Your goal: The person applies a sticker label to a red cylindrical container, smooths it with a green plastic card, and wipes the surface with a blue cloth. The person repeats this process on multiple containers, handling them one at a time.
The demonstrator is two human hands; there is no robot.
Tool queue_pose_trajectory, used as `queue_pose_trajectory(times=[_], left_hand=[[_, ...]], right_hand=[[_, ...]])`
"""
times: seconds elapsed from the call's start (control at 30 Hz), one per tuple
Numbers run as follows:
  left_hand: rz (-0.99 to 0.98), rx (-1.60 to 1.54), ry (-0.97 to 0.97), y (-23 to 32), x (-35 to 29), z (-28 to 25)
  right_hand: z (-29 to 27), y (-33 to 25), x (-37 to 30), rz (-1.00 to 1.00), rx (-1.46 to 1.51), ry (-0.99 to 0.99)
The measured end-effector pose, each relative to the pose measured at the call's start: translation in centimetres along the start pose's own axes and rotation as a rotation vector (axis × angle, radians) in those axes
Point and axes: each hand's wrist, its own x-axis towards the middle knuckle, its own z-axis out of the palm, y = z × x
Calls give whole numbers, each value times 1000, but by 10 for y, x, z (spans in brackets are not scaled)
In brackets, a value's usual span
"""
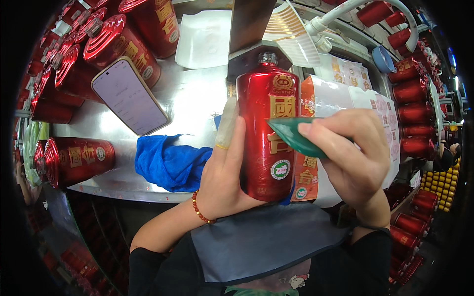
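A glossy red bottle [257, 148] with a dark cap, gold lettering and a round white-and-green sticker lies before me, its neck pointing away. Along its left side and base, my left hand [223, 181] grips it; one finger wears a pale finger cot [227, 121]. Pinched in my right hand [353, 153] is a thin green scraper [296, 135] with a pointed end. Its tip meets the gold lettering on the bottle's front, or hovers just over it. The fingers of my right hand below the scraper are curled.
Left of the bottle, a blue cloth [170, 163] is bunched on the metal table [190, 93]. A lit phone [129, 96] leans against red bottles [118, 44]. Printed label sheets [365, 113] lie right. Behind stand a dark upright post [251, 22] and a white tray [203, 39].
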Motion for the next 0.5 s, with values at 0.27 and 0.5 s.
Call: queue_pose_trajectory(times=[0.27,0.5], left_hand=[[-33,-55,16,-2,-3,0],[7,28,-1,0,2,-2]], right_hand=[[6,10,0,56,88,22],[1,14,8,76,46,23]])
